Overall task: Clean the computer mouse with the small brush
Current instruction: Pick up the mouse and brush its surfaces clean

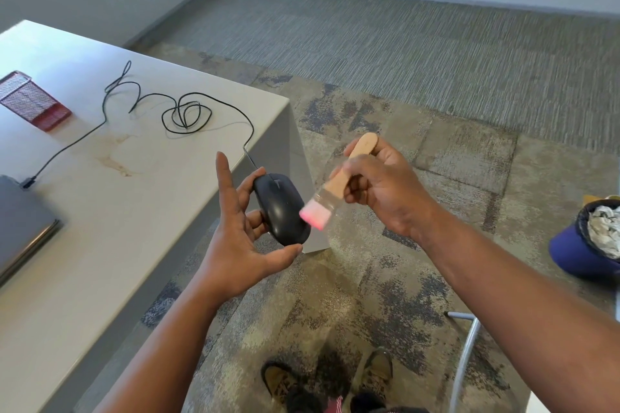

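White laminate table (100, 211) is serving as our landmark, and we are working just off its near right corner, standing over patterned carpet. On the table, a closed grey laptop (23, 225) is sitting at the left edge and a red mesh holder (33, 100) is lying toward the far left; between them a black cable (181, 111) is looping loosely across the top and running off the corner down to the mouse.

We are holding the black computer mouse (280, 208) in the air just beyond the table's corner, top shell facing up. Our left hand (241, 231) is cradling it from the side: thumb at the rear end, curled fingers behind the far flank, index finger sticking up free. Our judgement: the shell is hard, smooth plastic, light and somewhat slippery, so the waisted flanks are the right place to grip, leaving the top and the button seams open. The trailing cable is adding a slight tug toward the table, so we are wanting slack in it.

Our right hand (379, 184) is pinching the small brush (335, 184) by its pale wooden handle, fingers wrapped round mid-handle. Its pink bristles are touching, or all but touching, the mouse's right flank; blur is preventing certainty. Bristles look soft and yielding, so light strokes should be sufficing.
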